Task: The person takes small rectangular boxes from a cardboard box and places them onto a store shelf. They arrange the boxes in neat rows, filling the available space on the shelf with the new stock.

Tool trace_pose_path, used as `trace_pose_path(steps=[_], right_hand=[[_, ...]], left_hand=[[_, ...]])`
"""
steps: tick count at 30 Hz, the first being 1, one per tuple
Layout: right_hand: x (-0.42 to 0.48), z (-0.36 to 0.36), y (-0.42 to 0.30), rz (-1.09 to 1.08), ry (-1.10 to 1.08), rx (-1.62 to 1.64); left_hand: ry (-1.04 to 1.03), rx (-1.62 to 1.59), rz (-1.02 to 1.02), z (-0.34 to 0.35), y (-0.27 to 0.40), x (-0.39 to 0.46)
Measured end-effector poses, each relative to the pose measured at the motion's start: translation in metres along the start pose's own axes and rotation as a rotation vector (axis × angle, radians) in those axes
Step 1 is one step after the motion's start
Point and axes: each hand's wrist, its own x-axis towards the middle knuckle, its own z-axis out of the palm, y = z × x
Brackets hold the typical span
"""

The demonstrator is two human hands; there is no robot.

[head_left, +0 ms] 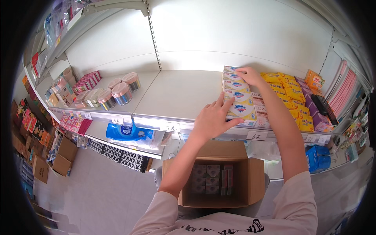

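A row of white and yellow Safeguard soap boxes (237, 85) runs from the front to the back of a white shelf (179, 91). My left hand (214, 117) rests with spread fingers against the left side and top of the front boxes. Toward the back of the row, my right hand (249, 75) touches the rear boxes with its fingertips; it does not grasp any. Directly right of the row stand Lux soap boxes (260, 110), partly covered by my right forearm. Below, on my lap, an open cardboard box (255, 182) holds several more small boxes (212, 179).
Yellow soap packets (301, 114) and purple boxes (312, 108) fill the shelf's right end, with a black device (324, 108) upon them. Lidded clear jars (120, 94) stand at left. A price rail (182, 127) edges the shelf. Blue packs (126, 132) lie beneath.
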Motion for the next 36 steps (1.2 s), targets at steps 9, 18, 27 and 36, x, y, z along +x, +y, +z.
trace_pose_path(steps=[9, 18, 27, 36], right_hand=[[-0.003, -0.006, -0.016, 0.024, -0.073, -0.029], [-0.005, -0.004, -0.029, 0.041, -0.024, -0.048], [-0.014, -0.061, -0.067, -0.036, -0.132, -0.196], [-0.278, -0.053, -0.173, -0.229, 0.091, 0.295]], left_hand=[[0.013, 0.007, 0.016, 0.000, -0.001, -0.001], [0.090, 0.031, 0.046, 0.003, 0.001, -0.002], [0.012, -0.085, -0.017, -0.005, 0.005, 0.003], [0.414, -0.639, 0.332, 0.011, 0.015, -0.083]])
